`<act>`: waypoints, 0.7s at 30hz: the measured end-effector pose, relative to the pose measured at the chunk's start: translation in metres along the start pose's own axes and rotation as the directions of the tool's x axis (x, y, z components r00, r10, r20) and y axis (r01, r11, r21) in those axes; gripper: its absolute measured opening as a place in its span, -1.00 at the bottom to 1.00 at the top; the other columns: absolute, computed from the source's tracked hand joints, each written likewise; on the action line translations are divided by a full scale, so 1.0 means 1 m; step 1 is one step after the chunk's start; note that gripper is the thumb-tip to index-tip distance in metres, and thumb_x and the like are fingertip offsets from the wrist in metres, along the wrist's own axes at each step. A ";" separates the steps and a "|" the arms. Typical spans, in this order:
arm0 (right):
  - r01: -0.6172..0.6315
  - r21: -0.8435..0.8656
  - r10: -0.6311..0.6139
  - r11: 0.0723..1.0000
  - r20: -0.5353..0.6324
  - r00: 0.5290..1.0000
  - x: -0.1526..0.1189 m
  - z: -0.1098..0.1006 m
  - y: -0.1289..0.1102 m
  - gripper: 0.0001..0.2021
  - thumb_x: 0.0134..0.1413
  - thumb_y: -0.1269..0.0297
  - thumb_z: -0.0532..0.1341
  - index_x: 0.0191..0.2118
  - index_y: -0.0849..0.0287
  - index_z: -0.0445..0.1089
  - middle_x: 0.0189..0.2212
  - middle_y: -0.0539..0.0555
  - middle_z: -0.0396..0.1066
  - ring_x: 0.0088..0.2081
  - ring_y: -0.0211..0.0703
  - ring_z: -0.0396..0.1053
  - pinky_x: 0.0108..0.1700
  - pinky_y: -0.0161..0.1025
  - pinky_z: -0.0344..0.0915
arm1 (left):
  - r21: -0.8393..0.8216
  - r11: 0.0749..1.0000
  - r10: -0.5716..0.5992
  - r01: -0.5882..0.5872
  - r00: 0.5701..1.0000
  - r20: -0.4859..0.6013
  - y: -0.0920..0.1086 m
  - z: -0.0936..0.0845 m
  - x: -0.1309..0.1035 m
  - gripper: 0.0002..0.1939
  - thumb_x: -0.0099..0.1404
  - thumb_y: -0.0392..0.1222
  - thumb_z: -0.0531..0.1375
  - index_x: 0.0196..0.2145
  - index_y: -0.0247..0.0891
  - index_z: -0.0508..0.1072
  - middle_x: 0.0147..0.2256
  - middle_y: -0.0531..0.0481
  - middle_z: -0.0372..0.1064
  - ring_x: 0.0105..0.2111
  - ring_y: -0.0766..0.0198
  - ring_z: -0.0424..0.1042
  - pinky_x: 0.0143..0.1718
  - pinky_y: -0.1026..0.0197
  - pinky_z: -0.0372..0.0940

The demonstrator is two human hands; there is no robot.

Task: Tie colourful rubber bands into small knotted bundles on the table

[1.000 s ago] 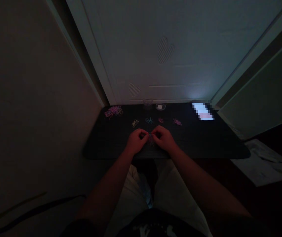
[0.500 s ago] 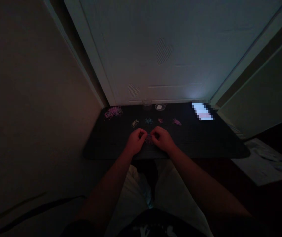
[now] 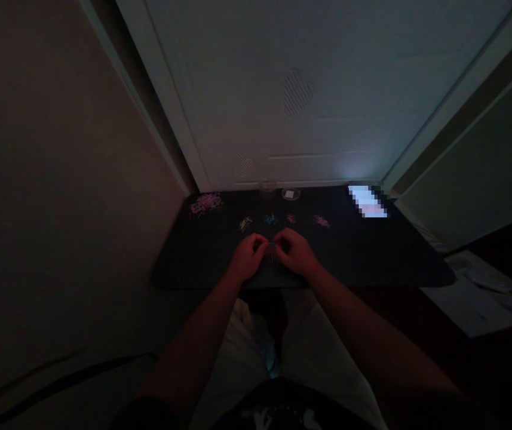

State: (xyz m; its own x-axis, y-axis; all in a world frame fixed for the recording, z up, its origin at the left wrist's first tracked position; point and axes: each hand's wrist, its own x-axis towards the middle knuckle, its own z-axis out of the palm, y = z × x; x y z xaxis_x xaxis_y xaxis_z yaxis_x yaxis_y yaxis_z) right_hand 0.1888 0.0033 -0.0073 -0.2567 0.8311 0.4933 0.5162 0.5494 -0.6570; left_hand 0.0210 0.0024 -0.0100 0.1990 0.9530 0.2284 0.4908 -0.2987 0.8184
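Note:
Near the front edge of a dark table (image 3: 354, 257), my left hand (image 3: 249, 255) and my right hand (image 3: 294, 251) are close together with fingertips pinched. What lies in each pinch is too small and dim to make out. A small reddish tangle of thin pieces (image 3: 272, 254) shows between and below the fingertips. Beyond the hands are little piles: pale yellow (image 3: 245, 224), blue (image 3: 270, 220), pinkish red (image 3: 291, 219) and pink-purple (image 3: 321, 221). A larger pink and purple pile (image 3: 206, 204) lies at the far left.
At the back edge stand a clear round container (image 3: 267, 190) and a round clear lid (image 3: 290, 194) with a white square. A lit, pixelated screen (image 3: 367, 201) lies at the back right. Behind the table rises a white panel (image 3: 256, 95) with heart patterns.
Both hands stay almost in the same place, still pinched. My right hand has shifted very slightly upward; the piles have not moved.

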 end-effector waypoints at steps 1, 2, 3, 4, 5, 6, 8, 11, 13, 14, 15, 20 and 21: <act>0.002 0.007 -0.002 1.000 0.003 1.000 0.000 0.000 0.000 -0.88 -0.09 0.43 0.15 -0.34 0.18 0.32 -0.47 0.00 0.26 -0.43 -0.26 0.23 -0.38 -0.31 0.16 | -0.005 1.000 -0.001 0.001 1.000 0.005 0.000 0.000 0.000 -0.87 0.23 -0.18 0.10 -0.33 -0.28 0.39 -0.36 0.00 0.40 -0.35 0.32 0.37 -0.30 0.26 0.26; 0.005 0.007 -0.005 1.000 0.007 1.000 0.000 0.000 0.001 -0.88 -0.08 0.42 0.15 -0.33 0.17 0.32 -0.46 0.01 0.27 -0.42 -0.25 0.24 -0.37 -0.30 0.17 | -0.007 1.000 -0.001 0.001 1.000 0.010 0.000 0.000 0.000 -0.86 0.22 -0.18 0.10 -0.33 -0.28 0.39 -0.36 0.01 0.40 -0.36 0.32 0.37 -0.30 0.27 0.26; 0.010 0.001 -0.010 1.000 0.011 1.000 0.000 0.000 0.001 -0.90 -0.06 0.41 0.15 -0.34 0.17 0.33 -0.46 0.01 0.28 -0.41 -0.24 0.24 -0.36 -0.30 0.17 | -0.008 1.000 0.000 0.000 1.000 0.015 0.000 0.000 0.000 -0.87 0.22 -0.18 0.10 -0.33 -0.28 0.40 -0.37 0.01 0.40 -0.36 0.32 0.37 -0.30 0.27 0.26; 0.017 -0.007 -0.017 1.000 0.015 1.000 0.000 0.000 0.002 -0.93 -0.04 0.41 0.13 -0.36 0.17 0.33 -0.46 0.02 0.28 -0.41 -0.23 0.24 -0.35 -0.29 0.17 | -0.009 1.000 0.003 -0.003 1.000 0.020 0.000 0.000 0.000 -0.87 0.22 -0.18 0.10 -0.34 -0.28 0.40 -0.37 0.01 0.40 -0.36 0.32 0.37 -0.31 0.27 0.26; 0.022 -0.016 -0.021 1.000 0.017 1.000 0.000 0.001 0.002 -0.94 -0.02 0.41 0.12 -0.39 0.17 0.33 -0.46 0.03 0.29 -0.40 -0.23 0.25 -0.34 -0.28 0.17 | -0.011 1.000 0.005 -0.005 1.000 0.023 0.001 0.000 0.000 -0.87 0.22 -0.18 0.10 -0.34 -0.28 0.40 -0.37 0.01 0.40 -0.37 0.32 0.37 -0.30 0.27 0.26; 0.024 -0.023 -0.024 0.999 0.015 1.000 0.001 0.001 0.003 -0.94 0.00 0.41 0.11 -0.41 0.17 0.32 -0.46 0.03 0.29 -0.39 -0.22 0.25 -0.34 -0.28 0.16 | -0.011 1.000 0.006 -0.006 1.000 0.024 0.001 0.000 0.000 -0.87 0.22 -0.19 0.10 -0.34 -0.28 0.40 -0.37 0.01 0.40 -0.37 0.32 0.37 -0.30 0.27 0.26; 0.021 -0.031 -0.021 0.999 0.005 1.000 0.001 0.001 0.003 -0.93 0.01 0.40 0.11 -0.41 0.17 0.32 -0.46 0.03 0.30 -0.39 -0.22 0.25 -0.33 -0.27 0.16 | -0.013 1.000 0.006 -0.005 1.000 0.025 0.001 -0.001 0.000 -0.87 0.22 -0.19 0.10 -0.33 -0.28 0.40 -0.37 0.00 0.40 -0.37 0.32 0.37 -0.30 0.27 0.27; 0.019 -0.038 -0.019 0.999 -0.005 1.000 0.001 0.002 0.004 -0.94 0.02 0.40 0.11 -0.41 0.17 0.32 -0.46 0.03 0.29 -0.39 -0.21 0.25 -0.34 -0.27 0.16 | -0.010 1.000 0.001 -0.001 1.000 0.016 0.002 -0.001 0.000 -0.87 0.22 -0.19 0.10 -0.33 -0.27 0.40 -0.37 0.00 0.40 -0.37 0.32 0.37 -0.30 0.26 0.27; 0.016 -0.043 -0.016 0.999 0.000 1.000 0.001 0.002 0.003 -0.94 0.02 0.40 0.11 -0.41 0.17 0.32 -0.45 0.04 0.29 -0.38 -0.21 0.25 -0.32 -0.27 0.16 | -0.011 1.000 0.000 0.000 1.000 0.007 0.002 -0.001 0.000 -0.88 0.22 -0.19 0.11 -0.33 -0.27 0.40 -0.37 0.01 0.40 -0.37 0.32 0.37 -0.30 0.26 0.27; 0.010 -0.046 -0.010 0.999 0.001 1.000 0.001 0.002 0.003 -0.94 0.02 0.40 0.11 -0.40 0.17 0.31 -0.45 0.04 0.29 -0.37 -0.20 0.25 -0.31 -0.26 0.16 | -0.013 1.000 0.001 -0.001 1.000 -0.001 0.002 -0.001 0.000 -0.88 0.21 -0.19 0.11 -0.33 -0.27 0.39 -0.37 0.01 0.39 -0.37 0.32 0.36 -0.30 0.26 0.27; 0.003 -0.049 -0.003 0.999 0.005 1.000 0.001 0.002 0.003 -0.94 0.03 0.40 0.10 -0.40 0.17 0.31 -0.44 0.04 0.30 -0.36 -0.20 0.26 -0.30 -0.26 0.16 | -0.017 1.000 0.003 -0.003 1.000 -0.008 0.002 -0.001 0.000 -0.88 0.22 -0.19 0.11 -0.33 -0.27 0.39 -0.37 0.01 0.39 -0.37 0.32 0.36 -0.30 0.26 0.26; -0.009 -0.058 0.010 0.998 0.018 1.000 0.002 0.002 0.002 -0.94 0.01 0.42 0.09 -0.39 0.17 0.30 -0.44 0.04 0.29 -0.36 -0.20 0.25 -0.29 -0.26 0.16 | -0.073 0.997 0.002 -0.006 0.999 -0.054 -0.003 -0.002 0.001 -0.86 0.24 -0.16 0.09 -0.33 -0.27 0.36 -0.37 0.01 0.37 -0.37 0.33 0.35 -0.31 0.27 0.25; -0.007 -0.061 0.008 0.998 0.016 1.000 0.002 0.002 0.002 -0.93 0.01 0.42 0.09 -0.40 0.17 0.29 -0.44 0.04 0.29 -0.36 -0.20 0.25 -0.29 -0.26 0.16 | -0.090 0.996 -0.005 -0.001 0.998 -0.070 -0.005 -0.002 0.001 -0.85 0.24 -0.15 0.08 -0.32 -0.27 0.36 -0.37 0.02 0.37 -0.37 0.33 0.35 -0.32 0.28 0.25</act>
State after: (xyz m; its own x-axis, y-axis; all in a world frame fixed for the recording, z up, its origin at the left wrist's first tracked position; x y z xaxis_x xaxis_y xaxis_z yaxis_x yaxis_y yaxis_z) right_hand 0.1881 0.0067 -0.0088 -0.2659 0.8366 0.4789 0.5665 0.5376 -0.6246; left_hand 0.0169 0.0050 -0.0121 0.1371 0.9557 0.2606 0.4123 -0.2943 0.8622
